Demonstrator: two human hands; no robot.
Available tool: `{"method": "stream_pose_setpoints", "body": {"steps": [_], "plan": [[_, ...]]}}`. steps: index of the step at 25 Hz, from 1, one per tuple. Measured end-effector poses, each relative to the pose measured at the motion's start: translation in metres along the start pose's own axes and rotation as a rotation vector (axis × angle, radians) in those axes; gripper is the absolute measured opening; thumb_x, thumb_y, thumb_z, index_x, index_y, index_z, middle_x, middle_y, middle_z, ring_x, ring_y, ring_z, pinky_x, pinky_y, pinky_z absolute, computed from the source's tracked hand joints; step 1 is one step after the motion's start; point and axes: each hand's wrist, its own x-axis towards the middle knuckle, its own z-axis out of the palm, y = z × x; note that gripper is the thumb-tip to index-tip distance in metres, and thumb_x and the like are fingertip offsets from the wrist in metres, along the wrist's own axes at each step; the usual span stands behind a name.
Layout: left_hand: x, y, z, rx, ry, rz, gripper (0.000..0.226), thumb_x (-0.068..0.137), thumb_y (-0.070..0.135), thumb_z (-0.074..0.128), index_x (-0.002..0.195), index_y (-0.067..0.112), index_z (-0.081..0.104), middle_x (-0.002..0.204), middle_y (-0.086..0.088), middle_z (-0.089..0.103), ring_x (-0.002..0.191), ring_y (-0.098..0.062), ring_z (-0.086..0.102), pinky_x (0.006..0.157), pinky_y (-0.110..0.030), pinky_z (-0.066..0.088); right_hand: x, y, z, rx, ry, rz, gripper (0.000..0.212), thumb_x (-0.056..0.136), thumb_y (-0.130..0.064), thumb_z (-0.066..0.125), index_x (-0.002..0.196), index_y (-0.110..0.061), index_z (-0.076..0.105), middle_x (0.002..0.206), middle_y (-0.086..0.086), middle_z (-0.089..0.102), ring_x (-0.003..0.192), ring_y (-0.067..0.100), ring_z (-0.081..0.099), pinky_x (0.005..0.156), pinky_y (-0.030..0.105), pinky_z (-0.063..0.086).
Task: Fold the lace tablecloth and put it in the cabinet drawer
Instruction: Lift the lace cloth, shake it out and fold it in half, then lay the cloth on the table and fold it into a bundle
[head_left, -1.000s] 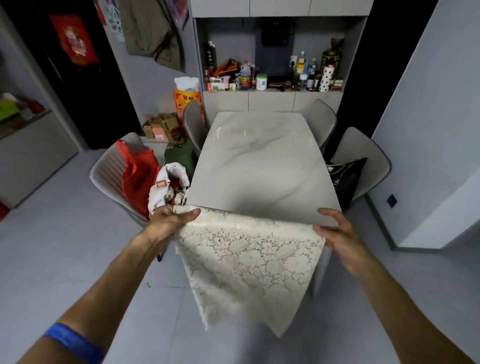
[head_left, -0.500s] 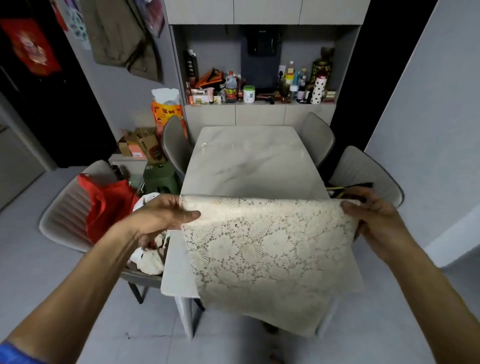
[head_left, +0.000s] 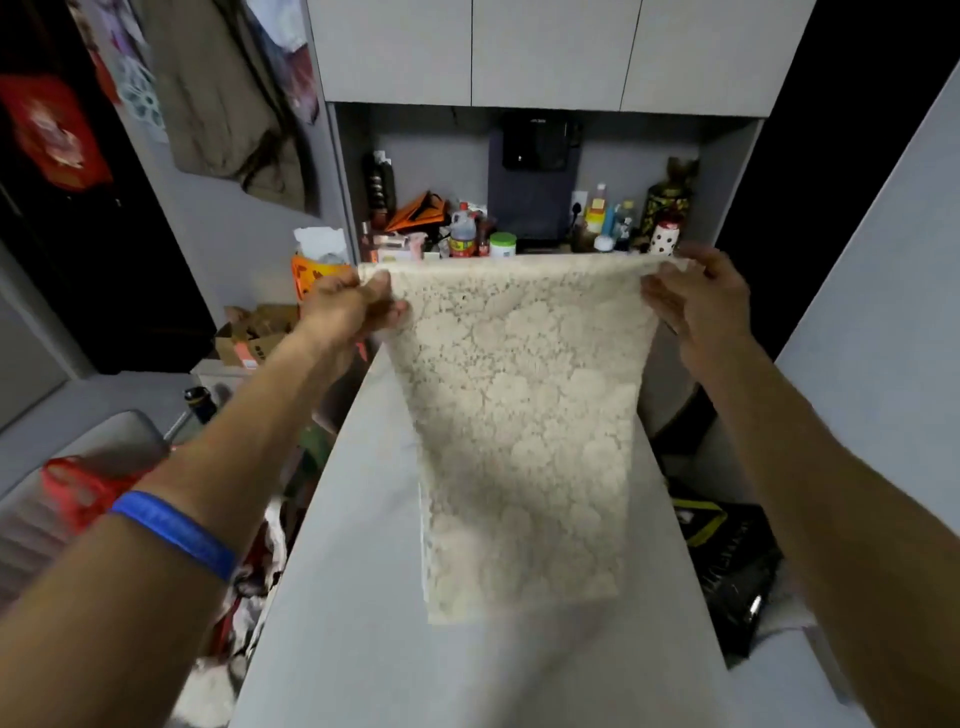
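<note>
lace tablecloth (head_left: 524, 415) held up over the table (head_left: 337, 597), both top corners pinched.
my left hand (head_left: 345, 312) and right hand (head_left: 696, 306) each grip a corner; it looks light, floppy and snag-prone, so i'd hold the edges, not the open weave.

The lace tablecloth (head_left: 524, 415) is cream openwork cloth, its flower pattern bumpy and matt, with small holes showing dark near the top edge. Under it the table (head_left: 332, 597) has a smooth, pale stone-look top with a dull sheen. The wristband (head_left: 171, 532) on the left forearm looks like smooth blue rubber or plastic. The far cabinet doors (head_left: 545, 52) are flat, matt grey panels. Far left, a cardboard box (head_left: 254, 332) looks rough and brown.
</note>
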Motion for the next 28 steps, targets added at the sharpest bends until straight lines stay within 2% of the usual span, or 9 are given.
{"method": "stream_pose_setpoints", "body": {"steps": [3, 6, 8, 11, 15, 19, 22, 24, 28], "plan": [[0.015, 0.031, -0.005, -0.008, -0.069, 0.156, 0.007, 0.094, 0.011, 0.061, 0.089, 0.008, 0.066, 0.073, -0.007, 0.072, 0.065, -0.013, 0.071, 0.073, -0.024, 0.062, 0.018, -0.024, 0.002, 0.212, -0.049, -0.058, 0.025, 0.085, 0.003, 0.062, 0.101, -0.015, 0.059, 0.082, 0.002, 0.072, 0.080, 0.023, 0.070, 0.086, 0.038, 0.059], [0.010, -0.010, -0.028, 0.045, -0.084, 0.077, 0.008, 0.091, 0.013, 0.065, 0.090, 0.005, 0.066, 0.072, -0.008, 0.073, 0.063, -0.014, 0.071, 0.065, -0.022, 0.061, 0.000, 0.015, -0.016, 0.154, -0.007, 0.013, 0.020, 0.083, -0.002, 0.064, 0.099, -0.013, 0.063, 0.089, 0.002, 0.073, 0.086, 0.023, 0.070, 0.082, 0.036, 0.060], [0.001, -0.075, -0.048, 0.053, -0.065, -0.065, 0.012, 0.089, 0.018, 0.067, 0.093, 0.007, 0.066, 0.074, -0.006, 0.070, 0.061, -0.015, 0.069, 0.059, -0.019, 0.058, -0.024, 0.073, -0.035, 0.048, 0.020, 0.107, 0.015, 0.084, -0.005, 0.066, 0.095, -0.016, 0.066, 0.088, -0.002, 0.075, 0.086, 0.017, 0.073, 0.073, 0.027, 0.060], [-0.024, -0.201, -0.086, 0.154, 0.004, -0.321, 0.012, 0.088, 0.016, 0.070, 0.092, 0.006, 0.064, 0.076, -0.009, 0.064, 0.062, -0.017, 0.067, 0.058, -0.020, 0.058, -0.078, 0.190, -0.075, -0.114, 0.085, 0.317, 0.018, 0.084, 0.000, 0.067, 0.096, -0.014, 0.067, 0.095, 0.010, 0.069, 0.091, 0.024, 0.067, 0.075, 0.029, 0.057], [-0.088, -0.358, -0.141, 0.363, 0.090, -0.656, 0.013, 0.085, 0.008, 0.073, 0.077, 0.001, 0.064, 0.068, -0.015, 0.059, 0.053, -0.016, 0.061, 0.052, -0.022, 0.049, -0.184, 0.337, -0.134, -0.444, 0.082, 0.599, 0.020, 0.083, 0.000, 0.072, 0.101, -0.007, 0.069, 0.068, 0.017, 0.062, 0.063, 0.025, 0.054, 0.058, 0.036, 0.045], [-0.156, -0.431, -0.192, 0.442, 0.145, -0.959, 0.011, 0.081, 0.015, 0.075, 0.082, 0.005, 0.070, 0.060, -0.010, 0.068, 0.050, -0.019, 0.056, 0.047, -0.020, 0.035, -0.269, 0.408, -0.169, -0.653, 0.078, 1.060, 0.019, 0.080, -0.013, 0.077, 0.097, -0.008, 0.069, 0.066, 0.012, 0.063, 0.058, 0.024, 0.055, 0.055, 0.032, 0.045], [-0.158, -0.436, -0.202, 0.529, 0.112, -0.963, 0.017, 0.081, 0.024, 0.076, 0.083, 0.008, 0.070, 0.060, -0.006, 0.071, 0.045, -0.017, 0.055, 0.044, -0.019, 0.033, -0.265, 0.414, -0.164, -0.862, -0.107, 1.010, 0.016, 0.077, -0.025, 0.078, 0.084, -0.014, 0.068, 0.073, 0.003, 0.065, 0.068, 0.022, 0.059, 0.064, 0.032, 0.044], [-0.152, -0.435, -0.200, 0.621, 0.038, -0.895, 0.024, 0.084, 0.023, 0.073, 0.072, 0.004, 0.064, 0.059, -0.005, 0.070, 0.043, -0.015, 0.052, 0.043, -0.019, 0.031, -0.249, 0.412, -0.153, -0.925, -0.222, 0.898, 0.011, 0.078, -0.023, 0.077, 0.080, -0.021, 0.066, 0.078, -0.003, 0.068, 0.074, 0.016, 0.063, 0.066, 0.029, 0.046], [-0.146, -0.440, -0.197, 0.860, -0.011, -0.716, 0.043, 0.086, 0.022, 0.068, 0.050, 0.016, 0.047, 0.049, 0.001, 0.048, 0.051, -0.019, 0.041, 0.051, -0.029, 0.030, -0.231, 0.417, -0.144, -1.009, -0.289, 0.760, 0.006, 0.085, -0.017, 0.067, 0.080, -0.020, 0.067, 0.078, 0.001, 0.070, 0.075, 0.017, 0.065, 0.063, 0.027, 0.046]]}}
